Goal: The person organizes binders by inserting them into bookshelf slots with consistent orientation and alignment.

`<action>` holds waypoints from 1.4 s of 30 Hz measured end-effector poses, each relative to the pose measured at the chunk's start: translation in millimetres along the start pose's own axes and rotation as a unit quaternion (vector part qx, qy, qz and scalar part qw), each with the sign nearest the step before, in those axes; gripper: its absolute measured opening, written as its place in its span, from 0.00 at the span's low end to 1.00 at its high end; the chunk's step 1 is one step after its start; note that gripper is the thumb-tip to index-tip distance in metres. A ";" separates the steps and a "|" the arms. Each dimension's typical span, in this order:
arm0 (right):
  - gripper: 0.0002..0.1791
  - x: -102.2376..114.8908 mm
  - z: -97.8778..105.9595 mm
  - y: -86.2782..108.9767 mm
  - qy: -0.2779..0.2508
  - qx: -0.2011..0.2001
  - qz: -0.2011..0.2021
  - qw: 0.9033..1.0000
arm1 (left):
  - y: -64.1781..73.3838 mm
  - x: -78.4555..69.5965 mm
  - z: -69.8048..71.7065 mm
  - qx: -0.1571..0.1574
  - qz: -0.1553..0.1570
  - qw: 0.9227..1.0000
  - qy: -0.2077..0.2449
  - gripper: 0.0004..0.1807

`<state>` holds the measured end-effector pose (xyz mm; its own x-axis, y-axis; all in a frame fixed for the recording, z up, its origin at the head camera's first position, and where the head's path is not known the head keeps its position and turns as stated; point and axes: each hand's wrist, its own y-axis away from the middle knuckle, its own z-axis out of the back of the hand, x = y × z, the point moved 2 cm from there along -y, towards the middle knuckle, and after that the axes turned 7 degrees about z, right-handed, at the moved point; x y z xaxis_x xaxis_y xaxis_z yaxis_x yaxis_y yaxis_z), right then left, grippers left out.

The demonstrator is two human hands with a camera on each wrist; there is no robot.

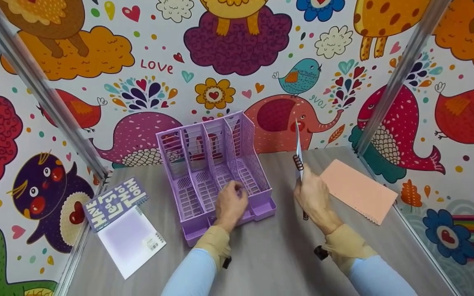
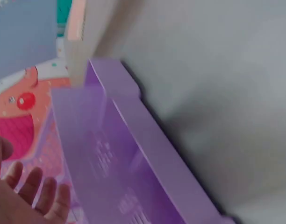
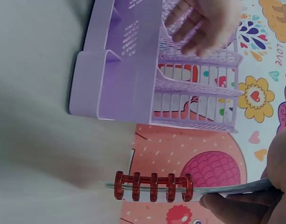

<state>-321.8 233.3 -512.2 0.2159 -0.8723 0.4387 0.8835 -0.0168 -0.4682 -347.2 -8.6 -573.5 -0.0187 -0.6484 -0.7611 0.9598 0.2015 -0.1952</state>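
My right hand (image 1: pixel 314 197) holds a thin spiral notebook (image 1: pixel 298 150) upright, edge-on to the head view, above the table right of a purple desk organizer (image 1: pixel 191 231). The right wrist view shows its reddish-brown rings (image 3: pixel 153 186) and the thumb and fingers pinching it. My left hand (image 1: pixel 231 203) is over the organizer's front edge, near the right-hand compartments. Its fingers are loosely bent, with nothing held, in the left wrist view. The organizer has several upright slots with mesh walls and a low front tray (image 2: pixel 147 163). Most of the notebook's cover is hidden.
A purple notebook with large lettering (image 1: pixel 115 201) overlaps a white and lavender notebook (image 1: pixel 130 242) at the table's left. A peach notebook (image 1: pixel 358 191) lies at the right. A cartoon-printed wall (image 1: pixel 257 86) and metal posts (image 1: pixel 403 78) stand around the table.
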 end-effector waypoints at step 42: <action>0.17 51.9 -41.5 -53.9 -0.030 -0.067 0.153 0.985 | -17.5 122.9 68.3 -0.036 0.293 0.954 -0.059 0.28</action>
<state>-375.5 168.7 -496.0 0.4918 -0.8159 0.3041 0.7110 0.1747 -0.6811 -347.2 -142.0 -621.4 0.5511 -0.4861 -0.6782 0.7739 0.6016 0.1976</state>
